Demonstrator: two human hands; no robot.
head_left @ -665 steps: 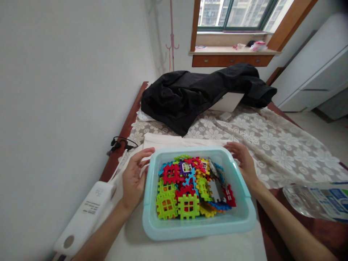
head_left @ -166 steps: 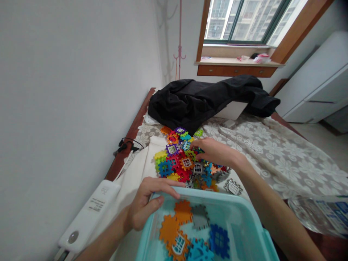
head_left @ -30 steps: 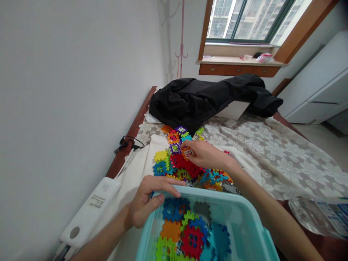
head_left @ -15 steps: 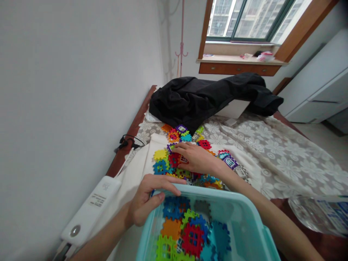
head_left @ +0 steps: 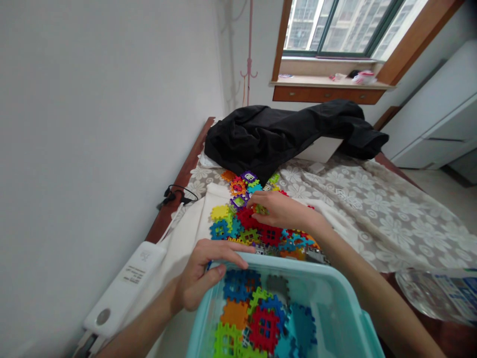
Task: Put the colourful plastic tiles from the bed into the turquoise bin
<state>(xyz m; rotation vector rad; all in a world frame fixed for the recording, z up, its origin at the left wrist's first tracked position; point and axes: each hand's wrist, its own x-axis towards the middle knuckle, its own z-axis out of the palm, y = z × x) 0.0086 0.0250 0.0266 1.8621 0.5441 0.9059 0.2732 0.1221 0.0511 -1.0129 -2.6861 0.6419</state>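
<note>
A light blue plastic bin (head_left: 335, 308) is tilted up close to me, with several coloured interlocking tiles (head_left: 257, 318) in its bottom. My left hand (head_left: 203, 271) grips the bin's near-left rim, fingers curled over the edge. A pile of coloured tiles (head_left: 242, 219) lies on the white cloth beyond the bin. My right hand (head_left: 283, 209) reaches over that pile and pinches a green tile at its fingertips.
A black jacket (head_left: 283, 134) lies heaped further back on the lace-covered table (head_left: 372, 204). A white power strip (head_left: 122, 288) and a black cable (head_left: 175, 196) lie at the left edge by the wall. A clear plastic bag (head_left: 436, 293) sits at the right.
My right hand lifted off the pile and closed on a green tile, pulling tiles together. The left hand and the bin stayed put.
</note>
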